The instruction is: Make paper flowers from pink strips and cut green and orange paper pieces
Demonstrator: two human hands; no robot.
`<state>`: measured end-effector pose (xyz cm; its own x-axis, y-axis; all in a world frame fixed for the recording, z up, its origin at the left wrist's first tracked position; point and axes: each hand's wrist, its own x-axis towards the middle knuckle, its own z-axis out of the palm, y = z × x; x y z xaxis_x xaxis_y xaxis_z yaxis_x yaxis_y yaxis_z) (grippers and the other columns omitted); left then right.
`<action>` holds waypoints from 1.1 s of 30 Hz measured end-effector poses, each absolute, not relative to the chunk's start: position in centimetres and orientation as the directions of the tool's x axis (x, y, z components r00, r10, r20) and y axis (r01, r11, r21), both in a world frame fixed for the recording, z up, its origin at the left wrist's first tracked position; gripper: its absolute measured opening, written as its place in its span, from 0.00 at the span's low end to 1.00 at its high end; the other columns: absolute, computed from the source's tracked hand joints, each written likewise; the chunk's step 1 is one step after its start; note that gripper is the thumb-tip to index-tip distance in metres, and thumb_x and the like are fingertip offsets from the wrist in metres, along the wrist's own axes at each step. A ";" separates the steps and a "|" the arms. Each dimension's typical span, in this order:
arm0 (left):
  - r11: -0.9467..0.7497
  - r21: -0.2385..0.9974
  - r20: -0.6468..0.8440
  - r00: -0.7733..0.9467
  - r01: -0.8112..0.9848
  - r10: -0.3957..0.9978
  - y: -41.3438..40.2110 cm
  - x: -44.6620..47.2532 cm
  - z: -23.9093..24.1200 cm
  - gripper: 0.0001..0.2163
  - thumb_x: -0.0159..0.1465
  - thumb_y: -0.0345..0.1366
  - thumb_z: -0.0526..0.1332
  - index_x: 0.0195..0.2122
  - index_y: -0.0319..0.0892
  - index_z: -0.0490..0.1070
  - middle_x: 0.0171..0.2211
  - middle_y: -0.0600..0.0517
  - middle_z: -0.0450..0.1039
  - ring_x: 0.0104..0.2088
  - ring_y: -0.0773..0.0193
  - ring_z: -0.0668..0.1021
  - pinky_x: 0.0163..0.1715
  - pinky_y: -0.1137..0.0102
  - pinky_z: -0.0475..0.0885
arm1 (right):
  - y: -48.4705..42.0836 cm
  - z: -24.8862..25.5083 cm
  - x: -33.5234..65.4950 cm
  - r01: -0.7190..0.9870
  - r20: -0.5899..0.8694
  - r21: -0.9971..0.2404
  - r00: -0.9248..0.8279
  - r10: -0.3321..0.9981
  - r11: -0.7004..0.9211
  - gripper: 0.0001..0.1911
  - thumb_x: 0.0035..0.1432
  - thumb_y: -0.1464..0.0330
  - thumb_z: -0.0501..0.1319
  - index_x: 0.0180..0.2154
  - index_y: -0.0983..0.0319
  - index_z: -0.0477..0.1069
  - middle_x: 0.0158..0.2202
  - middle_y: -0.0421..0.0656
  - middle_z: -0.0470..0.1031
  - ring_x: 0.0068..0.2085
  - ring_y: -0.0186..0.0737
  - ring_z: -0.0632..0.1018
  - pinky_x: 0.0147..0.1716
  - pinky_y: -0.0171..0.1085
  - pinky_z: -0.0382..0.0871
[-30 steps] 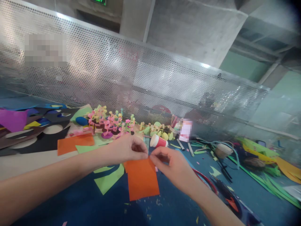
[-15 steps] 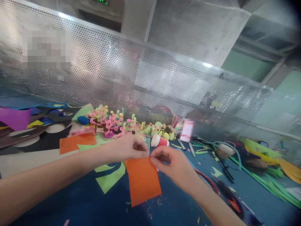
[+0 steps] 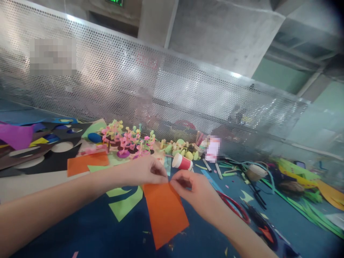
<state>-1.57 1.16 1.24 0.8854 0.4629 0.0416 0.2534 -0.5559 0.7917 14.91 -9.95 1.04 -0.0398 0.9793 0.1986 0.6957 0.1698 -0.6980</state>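
Note:
An orange sheet of paper (image 3: 166,215) hangs from my two hands above the dark blue table. My left hand (image 3: 150,170) pinches its top edge between thumb and fingers. Close beside it, my right hand (image 3: 189,186) grips the same edge near the top right corner, the fingertips almost meeting the left ones. Light green paper scraps (image 3: 126,204) lie to the left of the sheet, partly under my left forearm. A red and white paper cup (image 3: 182,162) lies on its side just beyond my hands.
Pink and yellow paper shapes (image 3: 129,139) stand at the back. Another orange piece (image 3: 87,163) and black cut-out paper (image 3: 61,152) lie left. Red-handled scissors (image 3: 236,208) and green strips (image 3: 303,211) lie right. A perforated metal panel (image 3: 174,89) borders the table.
The orange sheet's lower end has swung down and a little right, so more of its length shows. Both hands have shifted slightly and still hold its top edge.

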 end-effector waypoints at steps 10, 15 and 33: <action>-0.511 0.843 0.113 0.874 0.168 0.473 1.5 -1.4 0.6 0.09 0.54 0.41 0.62 0.32 0.43 0.74 0.25 0.56 0.71 0.26 0.70 0.71 0.27 0.76 0.65 | -9.9 1.2 15.1 0.749 0.246 -0.630 -0.056 0.968 0.204 0.08 0.58 0.67 0.55 0.30 0.61 0.71 0.27 0.39 0.76 0.29 0.34 0.75 0.29 0.31 0.67; -0.505 0.836 0.059 0.881 0.214 0.470 1.3 -1.5 1.0 0.09 0.55 0.43 0.62 0.31 0.43 0.75 0.26 0.55 0.74 0.27 0.69 0.72 0.28 0.75 0.65 | -10.0 1.3 15.0 0.741 0.243 -0.642 -0.045 0.969 0.195 0.08 0.57 0.68 0.55 0.30 0.61 0.71 0.28 0.39 0.76 0.30 0.34 0.75 0.31 0.32 0.68; -0.436 0.872 0.017 0.877 0.222 0.480 1.3 -1.8 1.2 0.09 0.52 0.43 0.64 0.30 0.44 0.76 0.23 0.56 0.71 0.25 0.71 0.69 0.25 0.76 0.61 | -9.9 1.0 15.2 0.656 0.171 -0.735 -0.067 0.983 0.172 0.10 0.58 0.66 0.55 0.29 0.62 0.70 0.26 0.39 0.73 0.28 0.32 0.71 0.27 0.31 0.64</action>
<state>-1.79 1.35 1.22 0.8770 0.4802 0.0172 0.2219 -0.4364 0.8719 15.24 -9.85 1.03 -0.0668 0.9830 0.1708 0.6563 0.1722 -0.7346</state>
